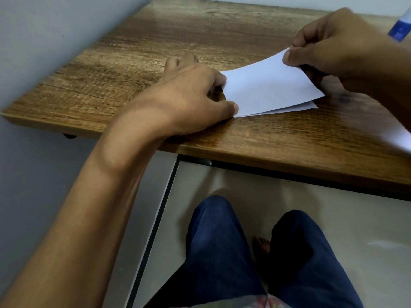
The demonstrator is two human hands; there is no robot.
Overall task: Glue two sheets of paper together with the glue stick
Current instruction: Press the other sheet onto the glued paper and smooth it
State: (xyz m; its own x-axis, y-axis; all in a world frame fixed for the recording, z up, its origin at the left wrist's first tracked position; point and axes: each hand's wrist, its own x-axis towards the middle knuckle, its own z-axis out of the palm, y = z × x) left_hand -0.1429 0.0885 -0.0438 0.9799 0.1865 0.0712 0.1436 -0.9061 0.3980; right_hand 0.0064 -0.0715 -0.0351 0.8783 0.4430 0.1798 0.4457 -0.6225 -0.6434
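Two small white sheets lie stacked on the wooden table (155, 41). The top sheet (269, 85) curves upward at its far right corner, and the bottom sheet (295, 108) peeks out flat beneath its near edge. My left hand (191, 96) pinches the left edge of the sheets against the table. My right hand (333, 50) grips the raised right corner of the top sheet between thumb and fingers. A blue and white glue stick (400, 30) lies at the far right edge of the view, cut off by the frame.
The table's near edge (266, 156) runs diagonally in front of me, with a grey wall to the left. More white paper (400, 136) shows at the right edge. Below are my legs in blue trousers (222, 252) and a pale floor.
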